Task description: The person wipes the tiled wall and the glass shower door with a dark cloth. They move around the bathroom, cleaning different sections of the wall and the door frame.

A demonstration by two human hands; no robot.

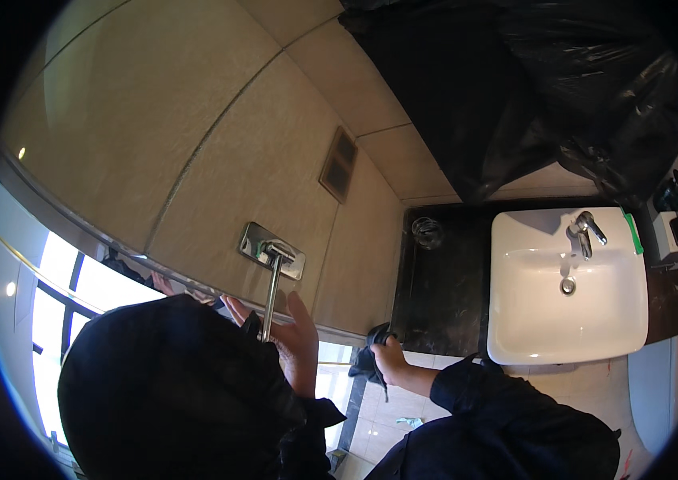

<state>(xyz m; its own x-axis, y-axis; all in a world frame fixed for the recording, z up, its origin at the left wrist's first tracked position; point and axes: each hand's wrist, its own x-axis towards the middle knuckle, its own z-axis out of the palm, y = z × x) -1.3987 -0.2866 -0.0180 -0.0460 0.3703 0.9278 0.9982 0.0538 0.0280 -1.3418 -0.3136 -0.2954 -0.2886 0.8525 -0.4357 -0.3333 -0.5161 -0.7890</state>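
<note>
- Metal bar (272, 294): chrome-bright, smooth, glossy
- Wall plate (289, 262): polished metal, mirror-like
- Black cloth (366, 364): soft, matt, creased
- Basin (519, 328): smooth, glossy, apparently ceramic
- Faucet (584, 227): shiny chromed metal
- Countertop (443, 300): smooth, dark, stone-like
- Black sheeting (475, 104): thin plastic, wrinkled, glossy
- Wall tiles (227, 160): smooth, soft sheen
- Sleeve (507, 412): dark matt fabric

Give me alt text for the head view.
The right hand grips a black cloth, while the left hand is open at a metal bar on a tiled wall. To the right, a white sink with a tap sits at a dark counter.
</note>
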